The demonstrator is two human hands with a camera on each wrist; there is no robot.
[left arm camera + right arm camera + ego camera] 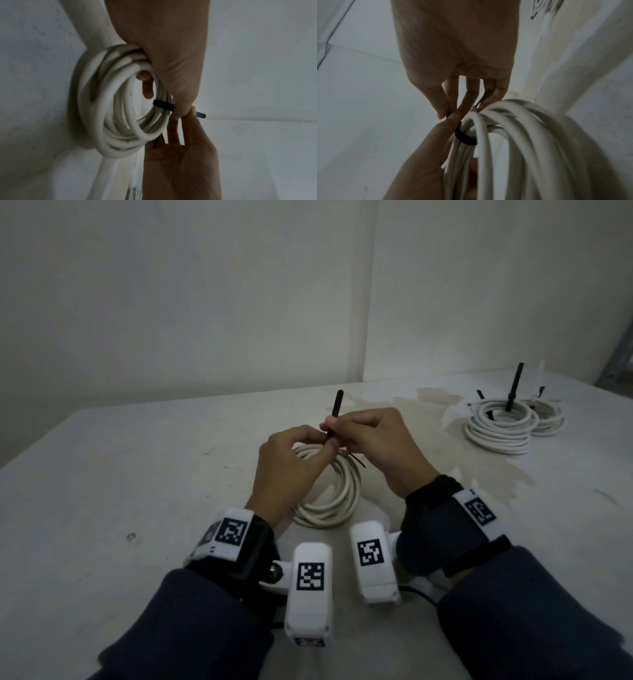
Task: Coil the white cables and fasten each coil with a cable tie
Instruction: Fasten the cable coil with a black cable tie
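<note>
a person's left hand point(287, 460) holds a coil of smooth round white plastic cable point(337, 494) at its upper rim, the grip curled through the loops, while the right hand point(380, 446) pinches the stiff free end of a black ribbed plastic cable tie point(334, 419) between thumb and fingertips just above the coil. the coil stands tilted, its lower rim on a pale, stained, matte counter point(120, 491) in front of the person. the left wrist view shows the tie as a flat black band point(163, 104) wrapped around the bundled strands; its locking head is hidden behind the fingers. far right on the counter lie two more white coils point(498, 426), one in front and one partly hidden behind, with four black tie ends standing up from them; how many ties those are is hard to make out. a thin dark strand point(356, 458) pokes out beneath the right hand, too small to identify. both wrists wear white camera housings with black-and-white square markers point(310, 580), over dark sleeves point(191, 628).
</note>
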